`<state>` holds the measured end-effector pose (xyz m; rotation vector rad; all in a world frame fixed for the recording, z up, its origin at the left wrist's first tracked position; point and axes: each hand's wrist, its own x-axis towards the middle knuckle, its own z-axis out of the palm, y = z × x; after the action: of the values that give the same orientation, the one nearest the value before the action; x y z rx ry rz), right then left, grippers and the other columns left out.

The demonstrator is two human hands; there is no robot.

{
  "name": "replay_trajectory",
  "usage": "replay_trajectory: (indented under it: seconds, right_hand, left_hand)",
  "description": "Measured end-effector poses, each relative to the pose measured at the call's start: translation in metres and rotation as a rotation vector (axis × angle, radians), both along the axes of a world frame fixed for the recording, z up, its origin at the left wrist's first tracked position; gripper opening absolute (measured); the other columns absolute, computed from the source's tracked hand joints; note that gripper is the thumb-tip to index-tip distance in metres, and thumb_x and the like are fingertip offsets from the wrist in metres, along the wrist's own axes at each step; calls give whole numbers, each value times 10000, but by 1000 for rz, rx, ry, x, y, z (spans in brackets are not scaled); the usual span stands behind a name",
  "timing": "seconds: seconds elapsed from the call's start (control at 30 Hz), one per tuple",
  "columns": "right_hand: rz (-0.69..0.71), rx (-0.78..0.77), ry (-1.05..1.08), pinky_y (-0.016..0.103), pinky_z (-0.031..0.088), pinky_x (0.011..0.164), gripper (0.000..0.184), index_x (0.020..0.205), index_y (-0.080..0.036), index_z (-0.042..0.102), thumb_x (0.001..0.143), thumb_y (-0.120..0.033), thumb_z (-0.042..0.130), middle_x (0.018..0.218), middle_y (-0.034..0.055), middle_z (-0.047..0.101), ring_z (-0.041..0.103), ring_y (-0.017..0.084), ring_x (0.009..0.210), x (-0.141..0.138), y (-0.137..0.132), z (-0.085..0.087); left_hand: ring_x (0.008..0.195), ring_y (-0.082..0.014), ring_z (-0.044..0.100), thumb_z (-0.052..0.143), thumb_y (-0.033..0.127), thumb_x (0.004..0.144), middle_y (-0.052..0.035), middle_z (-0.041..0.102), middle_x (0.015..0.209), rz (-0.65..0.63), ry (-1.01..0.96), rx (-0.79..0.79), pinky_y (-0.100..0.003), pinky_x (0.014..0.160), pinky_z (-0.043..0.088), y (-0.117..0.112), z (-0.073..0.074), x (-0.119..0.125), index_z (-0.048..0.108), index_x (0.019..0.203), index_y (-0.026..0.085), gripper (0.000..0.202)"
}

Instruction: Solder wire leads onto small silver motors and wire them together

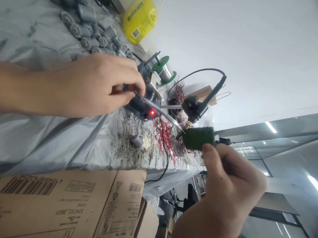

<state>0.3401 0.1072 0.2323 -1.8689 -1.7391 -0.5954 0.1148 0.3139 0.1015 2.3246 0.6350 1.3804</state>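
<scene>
A left hand holds a soldering iron like a pencil, fingers closed, tip just beside a green sponge. The right hand pinches that sponge narrowly between its fingers, near a tangle of red wires.

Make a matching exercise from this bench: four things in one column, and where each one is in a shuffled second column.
Things:
1. Slim silver soldering iron
2. Green rectangular sponge
3. Yellow plastic bottle
4. Green-flanged solder spool

Places:
A. Beside the black soldering station
B. Held in the right hand
C. Beyond the grey electric motors
D. Held in the left hand

Pairs: 1-D, 2-B, 3-C, 4-A
</scene>
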Motion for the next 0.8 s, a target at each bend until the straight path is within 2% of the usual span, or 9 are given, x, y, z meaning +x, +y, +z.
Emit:
replay_trajectory:
  seconds: [0.07,0.17,0.3,0.4,0.43,0.53,0.63,0.73,0.8]
  right_hand:
    - [17,-87,1,274,209,500,404,631,-198,506,940,-206,766,604,-69,337,304,74,562,0,0,1]
    - [-21,3,-15,272,198,494,402,632,-197,514,951,-199,758,602,-73,321,283,71,558,1,0,1]
    - [48,-102,-13,274,211,508,423,625,-195,494,949,-196,767,607,-71,328,293,71,562,1,1,0]
    - [-3,47,-60,284,201,505,402,626,-196,528,940,-176,778,593,-73,334,296,72,554,0,1,0]
    - [6,43,-57,285,200,502,393,630,-196,537,935,-175,784,591,-74,337,297,72,549,0,1,0]
    - [67,-80,-50,286,205,508,399,626,-196,515,928,-173,776,600,-69,338,301,74,555,0,1,2]
    - [3,4,-48,292,198,518,411,623,-197,498,942,-175,758,608,-66,312,282,81,570,-2,0,4]
    - [41,-103,-13,298,206,529,408,623,-197,507,939,-192,765,609,-60,330,294,83,572,-3,0,4]
    - [32,-93,-36,302,217,535,411,615,-195,514,943,-196,762,599,-53,347,310,84,565,-4,1,3]
  left_hand:
    - [719,-178,629,414,439,979,-19,746,1018,0,-1,-1,-460,752,555,-1,1,0,779,1060,351,384]
    - [737,-177,631,394,431,977,-21,746,1017,15,0,-4,-461,771,560,-3,1,0,778,1067,342,404]
    - [765,-182,645,369,470,982,-17,757,1025,31,12,-6,-455,765,555,-4,1,0,786,1076,341,446]
    - [814,-186,674,398,442,1001,-18,772,1045,3,6,5,-449,793,563,-2,0,0,801,1087,321,429]
    - [830,-187,681,407,428,1008,-22,774,1047,-7,-1,12,-449,811,567,-1,0,0,802,1090,313,419]
    - [822,-191,668,415,408,1019,-30,772,1031,-10,-16,19,-457,834,568,-1,0,-1,792,1103,311,397]
    - [796,-188,649,415,395,1015,-29,763,1013,-14,-23,24,-464,822,568,-3,0,-1,783,1100,319,385]
    - [821,-199,677,410,400,1005,-37,754,1013,-14,-21,-1,-477,824,579,-4,1,-1,789,1086,308,398]
    - [846,-206,698,408,418,1002,-35,758,1022,-13,-13,-9,-477,830,587,-4,1,-1,796,1083,305,412]
